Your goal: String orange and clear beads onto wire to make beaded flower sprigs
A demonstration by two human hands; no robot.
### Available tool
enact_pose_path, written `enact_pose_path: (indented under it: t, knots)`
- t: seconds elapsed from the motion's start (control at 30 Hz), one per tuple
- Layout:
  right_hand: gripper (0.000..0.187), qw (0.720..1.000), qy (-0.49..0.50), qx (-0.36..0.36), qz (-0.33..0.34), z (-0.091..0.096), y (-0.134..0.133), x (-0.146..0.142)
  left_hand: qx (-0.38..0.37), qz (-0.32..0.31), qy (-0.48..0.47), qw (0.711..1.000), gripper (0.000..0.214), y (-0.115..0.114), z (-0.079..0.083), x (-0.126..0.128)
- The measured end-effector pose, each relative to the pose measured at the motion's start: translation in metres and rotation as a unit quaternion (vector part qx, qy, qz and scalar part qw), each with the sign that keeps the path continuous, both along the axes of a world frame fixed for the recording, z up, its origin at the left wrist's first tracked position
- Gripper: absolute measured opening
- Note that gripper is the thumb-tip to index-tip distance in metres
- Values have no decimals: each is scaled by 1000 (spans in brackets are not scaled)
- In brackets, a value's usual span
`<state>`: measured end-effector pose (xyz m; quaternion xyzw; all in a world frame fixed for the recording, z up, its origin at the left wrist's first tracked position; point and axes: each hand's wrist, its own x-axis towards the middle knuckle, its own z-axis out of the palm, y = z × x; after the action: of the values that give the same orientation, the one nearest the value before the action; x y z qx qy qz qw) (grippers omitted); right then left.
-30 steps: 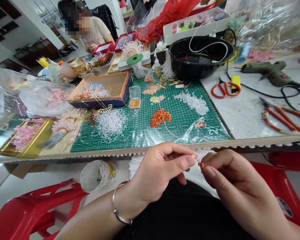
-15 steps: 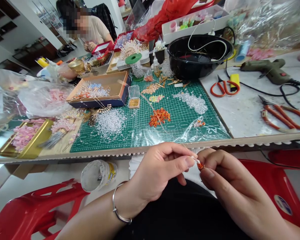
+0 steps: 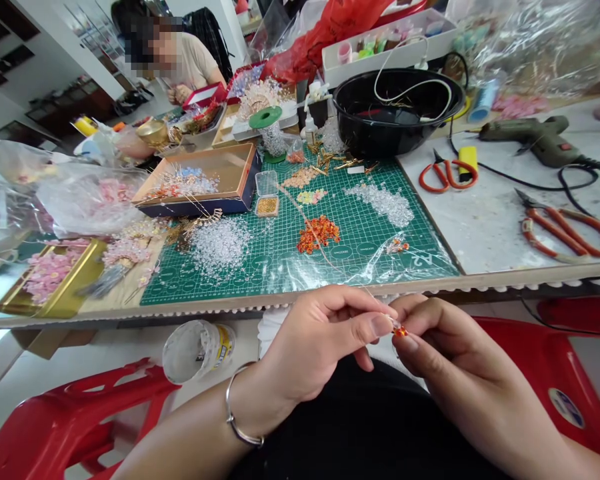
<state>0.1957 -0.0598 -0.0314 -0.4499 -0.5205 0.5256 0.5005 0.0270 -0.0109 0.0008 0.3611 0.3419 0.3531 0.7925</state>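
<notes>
A small cluster of orange beads (image 3: 400, 331) sits between my two hands, just in front of the table edge. My left hand (image 3: 337, 333) pinches a clear beaded strand beside it, thumb against forefinger; a thin wire seems to rise from that pinch. With thumb and fingertips closed, my right hand (image 3: 445, 353) grips the orange cluster from the other side. The fingertips of both hands nearly touch. On the green cutting mat (image 3: 275, 267) beyond lie a pile of orange beads (image 3: 319, 234), a heap of clear beads (image 3: 383, 203) and a larger heap of pale beads (image 3: 220, 247).
Orange-handled scissors (image 3: 449, 175), pliers (image 3: 567, 230) and a glue gun (image 3: 527, 139) lie at the right. A black basin (image 3: 397, 110) stands behind the mat. At left are an open box (image 3: 200, 180) and a gold tray (image 3: 70, 287). A person (image 3: 195, 63) sits across.
My right fingertips have shifted slightly left, and the orange bead cluster has turned so that more of it shows. My left hand has barely moved.
</notes>
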Motion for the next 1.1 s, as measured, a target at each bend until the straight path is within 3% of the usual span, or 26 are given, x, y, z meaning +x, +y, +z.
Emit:
enact_pose_path:
  t: [0.13, 0.27, 0.4, 0.6, 0.67, 0.87, 1.1]
  knots:
    - [4, 999, 20, -11, -24, -5, -5, 3, -17, 7, 9, 1000, 7, 1, -2, -1]
    - [12, 999, 7, -24, -26, -7, -5, 5, -25, 12, 31, 999, 13, 1, -4, -1]
    - [18, 998, -49, 25, -23, -1, 0, 1, -14, 11, 49, 999, 15, 1, -1, -1]
    - [5, 987, -128, 83, -60, -4, -1, 2, -23, 22, 55, 998, 18, 2, 2, -3]
    - [13, 977, -166, 111, -74, -5, -3, 6, -29, 18, 54, 998, 18, 2, 2, -5]
    - [17, 962, -223, 159, -14, 0, -6, 10, -38, 9, 48, 998, 18, 3, 2, -6]
    - [20, 951, -236, 198, -21, 4, 1, 2, -33, -23, 47, 998, 14, 2, 1, -5]
